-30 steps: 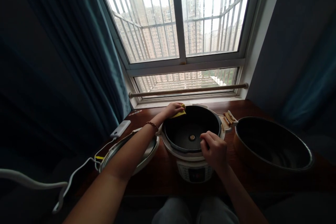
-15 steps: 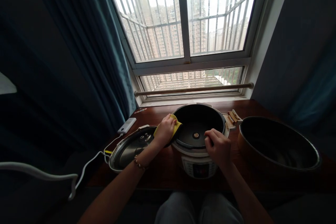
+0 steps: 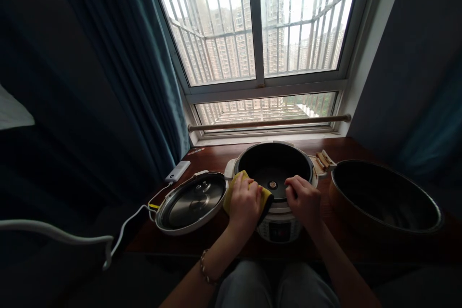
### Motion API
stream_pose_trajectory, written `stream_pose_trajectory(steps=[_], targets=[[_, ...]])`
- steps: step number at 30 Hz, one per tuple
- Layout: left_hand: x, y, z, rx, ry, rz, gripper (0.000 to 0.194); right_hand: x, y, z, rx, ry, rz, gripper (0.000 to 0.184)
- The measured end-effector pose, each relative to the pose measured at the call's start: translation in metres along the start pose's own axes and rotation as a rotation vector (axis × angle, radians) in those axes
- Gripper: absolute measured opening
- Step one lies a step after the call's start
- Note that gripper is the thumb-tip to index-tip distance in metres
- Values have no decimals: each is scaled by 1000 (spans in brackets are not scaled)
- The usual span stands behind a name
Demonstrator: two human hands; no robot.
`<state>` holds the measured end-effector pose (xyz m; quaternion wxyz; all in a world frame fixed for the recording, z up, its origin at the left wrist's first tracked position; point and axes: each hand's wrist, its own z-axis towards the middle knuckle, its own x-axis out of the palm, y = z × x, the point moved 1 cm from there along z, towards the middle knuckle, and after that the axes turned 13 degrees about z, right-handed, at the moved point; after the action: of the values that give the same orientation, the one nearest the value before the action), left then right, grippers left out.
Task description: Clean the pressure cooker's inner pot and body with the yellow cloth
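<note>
An electric pressure cooker (image 3: 276, 208) stands in front of me without its lid. Its dark inside shows a small round sensor (image 3: 272, 185) at the bottom. My left hand (image 3: 246, 200) presses a yellow cloth (image 3: 267, 198) with a dark underside against the cooker's left front rim. Curled closed, my right hand (image 3: 303, 198) grips the right front of the rim. Left of the cooker, the round lid (image 3: 191, 199) lies with its metal inside facing up. To the right stands a large dark inner pot (image 3: 384, 197), open at the top.
The wooden table (image 3: 317, 147) runs up to a barred window with a rail (image 3: 267, 125). A white power bank (image 3: 178, 172) with a white cable (image 3: 126, 221) lies at the left near a blue curtain (image 3: 144, 82). A brown-and-white latch part (image 3: 323, 161) sits between cooker and pot.
My left hand has moved the cloth from the cooker's left rim toward its front, nearer to me, uncovering the lid. My right hand stays at the rim. The view has shifted slightly.
</note>
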<state>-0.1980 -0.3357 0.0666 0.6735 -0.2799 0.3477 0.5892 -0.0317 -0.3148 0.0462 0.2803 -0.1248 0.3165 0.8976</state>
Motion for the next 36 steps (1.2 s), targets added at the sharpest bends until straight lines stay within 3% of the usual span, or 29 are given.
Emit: stream_pose_trajectory(steps=[5, 11, 20, 25, 30, 33, 36], targets=[[-11, -34, -1, 87, 66, 84, 23, 2, -4, -4, 6, -37, 51, 16], [-4, -62, 1, 176, 77, 83, 17, 0, -7, -5, 28, -46, 97, 17], [-9, -20, -1, 298, 81, 21, 24, 2, -5, -4, 6, 2, -2, 18], [-12, 12, 8, 218, 102, -55, 28, -1, -3, -2, 44, 32, 29, 18], [0, 39, 30, 142, 197, -54, 34, -10, 3, 6, 149, 93, 131, 19], [3, 36, 46, 144, 268, 37, 36, -18, 8, 14, 264, 89, 171, 19], [-1, 13, 56, 161, 388, 93, 38, -24, 15, 23, 302, 15, 184, 19]])
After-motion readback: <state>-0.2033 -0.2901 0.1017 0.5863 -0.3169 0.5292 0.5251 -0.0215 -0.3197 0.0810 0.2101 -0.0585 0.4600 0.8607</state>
